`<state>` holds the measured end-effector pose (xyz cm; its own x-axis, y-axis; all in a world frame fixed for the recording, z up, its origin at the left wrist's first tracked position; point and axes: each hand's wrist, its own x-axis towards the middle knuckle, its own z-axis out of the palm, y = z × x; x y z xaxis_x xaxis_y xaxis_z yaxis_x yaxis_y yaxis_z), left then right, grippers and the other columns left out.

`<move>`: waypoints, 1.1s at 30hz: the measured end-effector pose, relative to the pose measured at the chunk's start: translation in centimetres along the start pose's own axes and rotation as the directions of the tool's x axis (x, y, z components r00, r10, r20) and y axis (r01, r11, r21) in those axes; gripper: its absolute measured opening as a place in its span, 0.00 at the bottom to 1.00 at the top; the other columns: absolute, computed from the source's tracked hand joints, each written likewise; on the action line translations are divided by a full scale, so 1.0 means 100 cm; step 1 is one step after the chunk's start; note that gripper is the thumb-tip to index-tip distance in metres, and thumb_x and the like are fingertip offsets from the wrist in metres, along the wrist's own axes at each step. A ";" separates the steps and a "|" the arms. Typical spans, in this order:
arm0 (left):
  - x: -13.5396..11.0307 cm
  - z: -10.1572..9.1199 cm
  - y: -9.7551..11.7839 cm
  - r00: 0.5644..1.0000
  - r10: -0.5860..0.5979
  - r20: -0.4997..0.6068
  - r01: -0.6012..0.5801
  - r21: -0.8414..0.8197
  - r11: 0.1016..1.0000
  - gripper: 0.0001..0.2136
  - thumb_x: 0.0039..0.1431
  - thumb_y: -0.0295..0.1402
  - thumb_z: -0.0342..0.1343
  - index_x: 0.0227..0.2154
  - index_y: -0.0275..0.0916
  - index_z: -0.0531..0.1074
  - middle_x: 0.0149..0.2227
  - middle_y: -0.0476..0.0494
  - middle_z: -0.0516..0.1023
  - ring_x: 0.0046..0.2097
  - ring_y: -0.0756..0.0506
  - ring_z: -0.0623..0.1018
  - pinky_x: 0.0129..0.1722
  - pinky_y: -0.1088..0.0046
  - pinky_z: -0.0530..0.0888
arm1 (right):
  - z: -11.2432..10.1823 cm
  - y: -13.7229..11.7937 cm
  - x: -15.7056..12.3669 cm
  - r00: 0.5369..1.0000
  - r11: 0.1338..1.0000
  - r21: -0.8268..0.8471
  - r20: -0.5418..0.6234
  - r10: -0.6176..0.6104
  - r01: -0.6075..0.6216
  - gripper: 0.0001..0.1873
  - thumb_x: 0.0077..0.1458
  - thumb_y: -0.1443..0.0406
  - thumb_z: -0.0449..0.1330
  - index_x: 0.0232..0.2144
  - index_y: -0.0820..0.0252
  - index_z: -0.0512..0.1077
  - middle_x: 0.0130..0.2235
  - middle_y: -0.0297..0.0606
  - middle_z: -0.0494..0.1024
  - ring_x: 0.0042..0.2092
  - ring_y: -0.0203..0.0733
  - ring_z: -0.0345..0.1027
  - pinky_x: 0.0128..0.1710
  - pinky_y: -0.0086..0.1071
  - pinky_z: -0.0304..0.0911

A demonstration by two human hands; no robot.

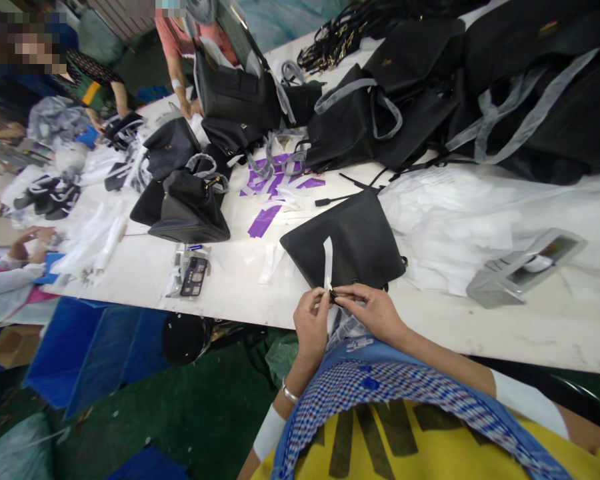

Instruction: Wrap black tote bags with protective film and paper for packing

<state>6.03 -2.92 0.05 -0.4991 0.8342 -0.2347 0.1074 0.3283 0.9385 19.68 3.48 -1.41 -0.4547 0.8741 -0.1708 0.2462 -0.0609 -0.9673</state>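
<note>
"Listing from the left?"
"Left hand [312, 321], grip pinched on a small dark piece [333, 297]; white strip [329, 257], long axis running away from the fingertips; black bag [360, 237], on the surface [240, 283] beyond both hands; right hand [373, 311], pinching the same piece."
"Nearer hand?"
"Neither; both touch."

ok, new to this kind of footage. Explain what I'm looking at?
No machine here: one picture, from a camera worn on a person's head, looking forward and down. The bare left hand and right hand meet at the near edge of a black bag, their grip pinching a small dark piece, too small to identify. A white strip shows against the bag. The white table carries more black bags, purple pieces and pale wrapping; other people work nearby.
</note>
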 end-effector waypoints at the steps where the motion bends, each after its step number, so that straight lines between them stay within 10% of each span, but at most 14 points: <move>1: 0.002 0.003 -0.003 0.999 -0.046 0.005 0.047 -0.097 0.994 0.10 0.60 0.39 0.55 0.38 0.38 0.73 0.39 0.43 0.77 0.42 0.46 0.77 0.42 0.71 0.76 | 0.000 0.000 0.001 0.999 0.998 -0.034 -0.002 -0.050 0.049 0.13 0.56 0.61 0.62 0.43 0.55 0.78 0.41 0.39 0.81 0.43 0.45 0.75 0.46 0.39 0.70; 18: 0.009 0.009 -0.023 0.885 -0.417 0.209 0.447 -0.636 0.629 0.14 0.48 0.34 0.66 0.36 0.35 0.72 0.39 0.43 0.77 0.43 0.48 0.78 0.50 0.69 0.72 | -0.004 0.006 0.030 0.963 0.931 -0.246 0.071 -0.259 0.269 0.10 0.60 0.66 0.57 0.38 0.54 0.78 0.39 0.37 0.79 0.42 0.41 0.73 0.45 0.35 0.68; 33: 0.006 0.005 -0.025 0.897 -0.399 0.193 0.436 -0.540 0.720 0.14 0.47 0.36 0.67 0.35 0.35 0.74 0.36 0.45 0.78 0.42 0.48 0.77 0.48 0.70 0.72 | -0.009 -0.002 0.047 0.826 0.662 -0.508 0.443 -0.348 0.551 0.08 0.61 0.67 0.55 0.38 0.58 0.76 0.35 0.40 0.75 0.37 0.40 0.69 0.36 0.30 0.63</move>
<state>5.84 -3.00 -2.55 -0.3242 0.7026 -0.6334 -0.6049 0.3609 0.7099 18.22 8.05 -1.89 -0.8405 0.5302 0.1121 0.3474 0.6859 -0.6394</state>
